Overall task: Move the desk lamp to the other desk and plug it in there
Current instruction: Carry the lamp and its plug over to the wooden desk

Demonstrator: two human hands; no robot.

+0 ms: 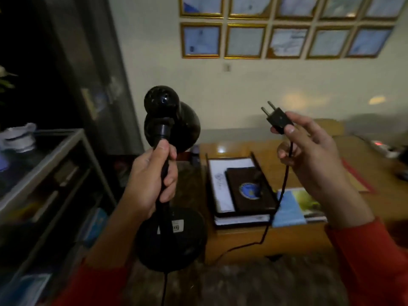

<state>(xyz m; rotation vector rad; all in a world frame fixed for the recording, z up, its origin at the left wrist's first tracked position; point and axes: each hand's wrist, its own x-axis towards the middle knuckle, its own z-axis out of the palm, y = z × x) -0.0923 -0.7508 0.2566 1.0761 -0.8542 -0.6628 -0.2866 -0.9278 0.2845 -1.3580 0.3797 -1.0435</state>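
Observation:
A black desk lamp (pixel 171 237) is held up in the air, its round base low and its shade (pixel 176 124) facing away. My left hand (pixel 152 180) is wrapped around its thin neck just under the shade. My right hand (pixel 309 155) pinches the black two-pin plug (pixel 278 120), pins pointing up and left. The black cord (pixel 280 195) hangs from the plug and loops down to the lamp base. A wooden desk (pixel 364 173) lies ahead under my right hand.
On the desk sit a black tray with papers and a dark booklet (pixel 240 188), a blue cloth (pixel 287 213) and a white power strip with a red light (pixel 383 147) at the far right. A glass-topped shelf unit (pixel 44 173) stands left. Framed certificates (pixel 287 41) hang on the wall.

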